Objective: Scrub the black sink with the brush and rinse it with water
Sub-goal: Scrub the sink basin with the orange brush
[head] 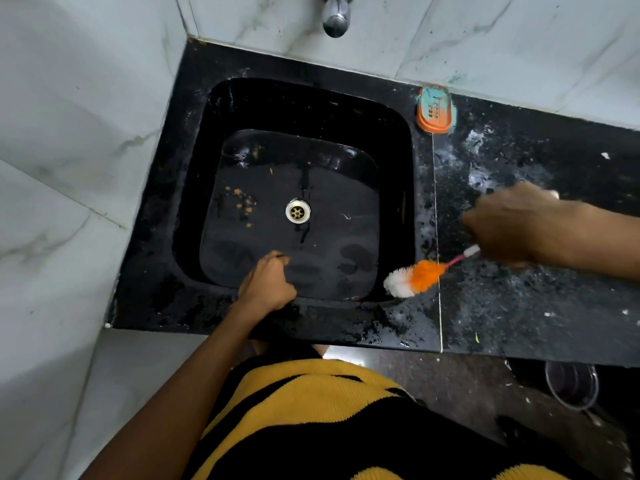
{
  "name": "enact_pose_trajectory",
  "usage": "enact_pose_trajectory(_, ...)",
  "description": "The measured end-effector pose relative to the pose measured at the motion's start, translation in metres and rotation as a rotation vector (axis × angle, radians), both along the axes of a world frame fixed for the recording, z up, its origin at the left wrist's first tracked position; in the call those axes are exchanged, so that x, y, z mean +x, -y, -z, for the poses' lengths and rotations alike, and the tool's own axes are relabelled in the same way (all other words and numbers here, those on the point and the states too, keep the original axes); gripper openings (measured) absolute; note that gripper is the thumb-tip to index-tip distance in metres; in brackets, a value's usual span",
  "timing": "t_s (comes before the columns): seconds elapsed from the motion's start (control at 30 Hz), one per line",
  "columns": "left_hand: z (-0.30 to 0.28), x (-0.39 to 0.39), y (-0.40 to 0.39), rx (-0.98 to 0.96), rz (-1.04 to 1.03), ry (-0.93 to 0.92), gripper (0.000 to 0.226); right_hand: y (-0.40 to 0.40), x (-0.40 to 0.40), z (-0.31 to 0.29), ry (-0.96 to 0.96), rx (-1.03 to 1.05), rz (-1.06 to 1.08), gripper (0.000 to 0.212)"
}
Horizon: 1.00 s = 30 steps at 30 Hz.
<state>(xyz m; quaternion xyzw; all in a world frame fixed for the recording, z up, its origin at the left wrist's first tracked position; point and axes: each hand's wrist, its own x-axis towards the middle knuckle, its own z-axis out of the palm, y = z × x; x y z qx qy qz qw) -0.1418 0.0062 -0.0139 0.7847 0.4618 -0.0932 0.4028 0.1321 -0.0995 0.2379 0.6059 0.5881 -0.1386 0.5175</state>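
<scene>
Brush (419, 274) handle in right hand (512, 225) fingers, bristles at sink (398, 150) rim.

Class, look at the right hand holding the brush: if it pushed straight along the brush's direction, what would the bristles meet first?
Probably the sink rim at its near right corner; the brush head already hovers there, though its height is unclear.

A black stone counter (519, 306), wet and streaked with white suds, fills the corner between marble-tiled walls, with the black sink (311, 109) sunk into its left part. An orange soap dish (435, 109) sits at the back edge, well beyond the right hand's fingers (485, 220). The brush (415, 276), its bristles orange and white, touches the counter at the sink's near right corner, just below those fingers. The left hand's fingers (273, 261) curl over the sink's front rim.
</scene>
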Motion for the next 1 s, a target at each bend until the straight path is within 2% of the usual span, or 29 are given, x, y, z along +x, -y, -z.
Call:
enact_pose_trajectory(0.1, -0.001, 0.001, 0.0, 0.01, -0.005, -0.005, 0.06, -0.01, 0.012, 0.0, 0.037, 0.157, -0.197, 0.022)
enact_pose_trajectory(0.17, -0.002, 0.001, 0.001, 0.012, -0.008, -0.006, 0.061, -0.011, 0.01, 0.008, -0.033, 0.187, -0.333, 0.027)
enact_pose_trajectory(0.33, -0.007, 0.001, 0.0, -0.004, -0.011, -0.009, 0.063, -0.01, -0.022, 0.027, -0.342, 0.283, -0.667, 0.026)
enact_pose_trajectory(0.47, -0.01, -0.001, 0.0, 0.002, -0.038, 0.018, 0.058, -0.021, -0.044, 0.048, -0.36, 0.337, -0.821, 0.026)
enact_pose_trajectory(0.63, -0.016, -0.015, -0.009, 0.032, -0.089, 0.045, 0.053, -0.05, -0.059, 0.064, -0.425, 0.352, -0.815, 0.016)
enact_pose_trajectory(0.8, -0.018, -0.032, -0.015, 0.046, -0.164, 0.024, 0.057, -0.067, -0.056, 0.071, -0.514, 0.399, -0.64, 0.02)
enact_pose_trajectory(0.87, -0.018, -0.036, -0.017, 0.037, -0.198, 0.017, 0.06, -0.067, -0.049, 0.072, -0.546, 0.413, -0.561, 0.015)
enact_pose_trajectory(1.0, -0.017, -0.036, -0.016, 0.025, -0.239, 0.008, 0.062, -0.054, -0.02, 0.063, -0.452, 0.33, -0.464, 0.023)
